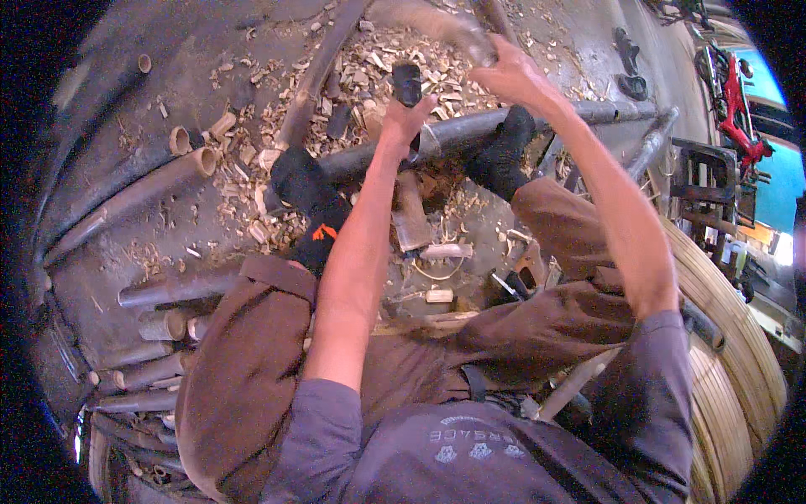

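At upper centre, the left hand (pixel 403 123) grips a dark cylinder (pixel 407 84), probably steadying it; the right hand (pixel 510 74) seems wrapped around a blurred stick (pixel 432 23).

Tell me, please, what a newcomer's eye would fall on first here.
Probably the pale chips strewn at upper centre, around the dark cylinder in the left hand. Next, perhaps, the blurred pale thing by the right hand at the top edge. The red frame at upper right and pale coil at lower right also stand out.
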The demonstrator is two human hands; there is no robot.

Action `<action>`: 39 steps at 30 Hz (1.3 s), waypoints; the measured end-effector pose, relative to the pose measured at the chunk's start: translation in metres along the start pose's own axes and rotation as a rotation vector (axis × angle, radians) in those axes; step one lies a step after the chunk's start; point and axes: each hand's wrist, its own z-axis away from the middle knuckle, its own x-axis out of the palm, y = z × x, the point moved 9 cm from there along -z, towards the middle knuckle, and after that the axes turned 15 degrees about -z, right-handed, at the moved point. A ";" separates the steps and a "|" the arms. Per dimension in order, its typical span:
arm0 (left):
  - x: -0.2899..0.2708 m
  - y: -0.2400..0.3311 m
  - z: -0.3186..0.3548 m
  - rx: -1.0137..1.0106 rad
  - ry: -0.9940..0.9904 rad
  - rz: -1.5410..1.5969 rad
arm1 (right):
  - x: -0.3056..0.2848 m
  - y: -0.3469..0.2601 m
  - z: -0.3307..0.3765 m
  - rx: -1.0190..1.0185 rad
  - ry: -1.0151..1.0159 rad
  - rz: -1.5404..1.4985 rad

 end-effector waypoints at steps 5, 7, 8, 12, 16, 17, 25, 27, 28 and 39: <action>0.007 0.033 0.033 -0.178 -0.037 0.062 | -0.022 0.056 0.123 0.356 0.244 -0.316; -0.009 0.032 0.046 0.029 0.256 0.080 | 0.006 0.053 0.188 0.321 0.206 -0.466; 0.006 0.049 0.066 0.125 0.246 0.058 | 0.026 0.082 0.232 0.376 0.195 -0.535; 0.058 0.171 0.128 0.543 -0.055 -0.003 | 0.042 0.092 0.332 0.726 0.051 -0.307; 0.085 0.213 0.157 1.118 -0.270 -0.480 | -0.039 0.061 0.301 0.137 0.398 0.009; 0.088 0.209 0.167 1.257 -0.301 -0.618 | -0.075 0.027 0.286 0.093 0.476 0.005; 0.059 0.257 0.207 1.415 0.081 -1.163 | -0.057 0.020 0.229 0.227 0.233 -0.236; 0.009 0.258 0.171 1.251 0.159 -1.067 | -0.036 0.031 0.241 0.292 0.358 -0.955; -0.013 0.251 0.153 1.170 0.193 -1.012 | -0.022 0.035 0.248 0.322 0.411 -1.314; -0.053 -0.003 0.059 0.268 -0.155 -1.092 | 0.010 0.033 0.256 0.143 0.541 -1.367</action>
